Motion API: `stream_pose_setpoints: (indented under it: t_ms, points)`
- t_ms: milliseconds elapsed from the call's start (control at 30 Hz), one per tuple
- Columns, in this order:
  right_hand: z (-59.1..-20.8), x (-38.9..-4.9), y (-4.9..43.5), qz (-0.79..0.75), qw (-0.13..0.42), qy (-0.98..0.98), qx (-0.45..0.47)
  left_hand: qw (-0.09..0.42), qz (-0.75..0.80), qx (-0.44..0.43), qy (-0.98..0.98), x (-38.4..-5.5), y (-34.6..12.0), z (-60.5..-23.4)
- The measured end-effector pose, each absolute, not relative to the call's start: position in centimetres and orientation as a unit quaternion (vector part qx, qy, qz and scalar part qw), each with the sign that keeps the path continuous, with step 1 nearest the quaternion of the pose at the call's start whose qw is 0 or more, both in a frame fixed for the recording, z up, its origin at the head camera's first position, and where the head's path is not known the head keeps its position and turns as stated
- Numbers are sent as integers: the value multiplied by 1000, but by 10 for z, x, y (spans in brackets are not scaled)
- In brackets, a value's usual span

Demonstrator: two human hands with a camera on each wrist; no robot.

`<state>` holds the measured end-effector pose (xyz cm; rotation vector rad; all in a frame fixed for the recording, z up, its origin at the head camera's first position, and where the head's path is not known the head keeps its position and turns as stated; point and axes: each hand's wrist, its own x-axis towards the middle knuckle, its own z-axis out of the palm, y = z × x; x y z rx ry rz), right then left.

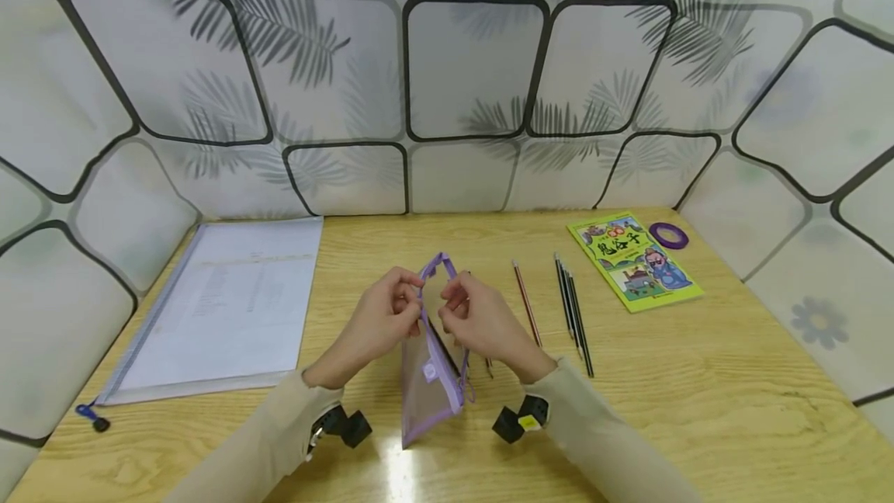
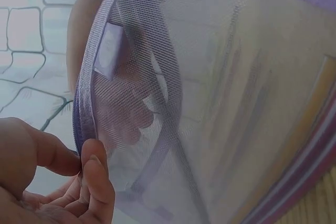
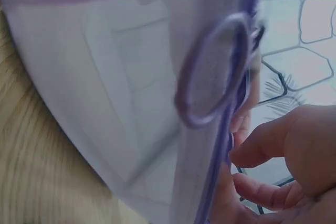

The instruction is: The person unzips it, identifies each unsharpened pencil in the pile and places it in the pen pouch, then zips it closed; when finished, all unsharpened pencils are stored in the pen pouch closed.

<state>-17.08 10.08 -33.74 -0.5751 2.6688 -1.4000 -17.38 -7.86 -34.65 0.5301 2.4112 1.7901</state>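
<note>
A purple-edged mesh zipper pouch (image 1: 424, 398) stands tilted between my hands, its zipped edge spread apart at the top. My left hand (image 1: 380, 315) pinches the left side of the opening, thumb against forefinger in the left wrist view. At the right side, my right hand (image 1: 486, 322) holds the other edge with curled fingers; its exact grip is partly hidden. A dark slender stick (image 1: 443, 341) shows at the pouch's opening. The zipper has a purple ring pull (image 3: 212, 72), hanging near my right hand.
Right of the pouch lie a reddish pencil (image 1: 527, 303) and several dark pencils (image 1: 574, 309). Farther right are a yellow-green comic booklet (image 1: 639, 262) and a purple tape roll (image 1: 668, 235). A clear folder with papers (image 1: 223, 301) lies left, a small blue-and-black item (image 1: 93, 414) at its corner.
</note>
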Motion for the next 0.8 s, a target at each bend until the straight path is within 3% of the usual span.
stream_pose_setpoints:
  t_ms: [233, 500, 800]
  points:
    - [-333, -171, 109, -478, 45, 856, -191, 37, 584, 177, 792, -175, -79, -345]
    - [-329, -174, 126, -446, 10, 876, -186, 44, 586, 178, 789, -175, -78, -345]
    - [-331, -177, 156, -460, 30, 873, -159, 45, 582, 176, 793, -173, -79, -344]
